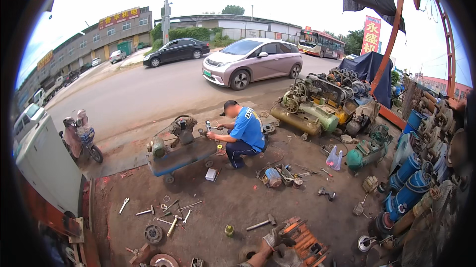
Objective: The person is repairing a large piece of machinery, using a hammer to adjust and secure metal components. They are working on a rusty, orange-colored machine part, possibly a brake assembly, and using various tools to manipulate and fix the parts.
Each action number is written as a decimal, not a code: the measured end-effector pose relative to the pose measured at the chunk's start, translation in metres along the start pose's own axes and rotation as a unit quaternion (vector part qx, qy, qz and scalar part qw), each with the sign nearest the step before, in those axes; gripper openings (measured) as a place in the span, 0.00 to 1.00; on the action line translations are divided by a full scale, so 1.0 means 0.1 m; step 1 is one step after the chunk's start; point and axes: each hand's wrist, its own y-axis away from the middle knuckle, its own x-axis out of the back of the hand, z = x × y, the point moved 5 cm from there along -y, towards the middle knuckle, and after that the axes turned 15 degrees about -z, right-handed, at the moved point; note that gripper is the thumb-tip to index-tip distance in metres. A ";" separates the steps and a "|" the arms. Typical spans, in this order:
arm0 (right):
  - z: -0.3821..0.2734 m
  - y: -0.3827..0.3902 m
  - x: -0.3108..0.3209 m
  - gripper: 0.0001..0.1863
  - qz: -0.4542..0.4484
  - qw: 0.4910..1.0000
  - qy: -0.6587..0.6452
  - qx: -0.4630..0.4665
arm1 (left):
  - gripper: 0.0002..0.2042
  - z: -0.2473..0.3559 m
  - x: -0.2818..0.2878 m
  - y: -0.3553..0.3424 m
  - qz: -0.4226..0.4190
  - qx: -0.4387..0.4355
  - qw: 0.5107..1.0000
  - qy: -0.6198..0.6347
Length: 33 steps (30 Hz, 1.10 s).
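Low in the view, my left hand (pixel 271 239), in a grey work glove, reaches up to the near-left side of an orange ribbed motor housing (pixel 306 242). Its fingers are too small and dark to make out. Close beside it, a dark grey gloved shape (pixel 286 258) looks like my right hand, against the housing's lower left; its fingers do not show clearly. A hammer (pixel 262 223) lies on the ground just beyond my left hand. To the left stands a small olive-green can (pixel 229 230). A dark ring-shaped part (pixel 247 252) sits by my left forearm.
Wrenches (pixel 123 206), another hammer (pixel 173 225) and a round disc (pixel 153 234) lie at left. A person in a blue shirt (pixel 249 129) crouches at a blue compressor tank (pixel 183 160). Compressors (pixel 297 118) and blue motors (pixel 409 187) crowd the right. Cars (pixel 255 61) stand on the road.
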 end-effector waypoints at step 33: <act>-0.19 -0.24 -0.16 0.14 -0.061 0.997 -0.036 0.042 | 0.35 0.08 0.25 0.05 -0.179 -0.481 0.830 0.217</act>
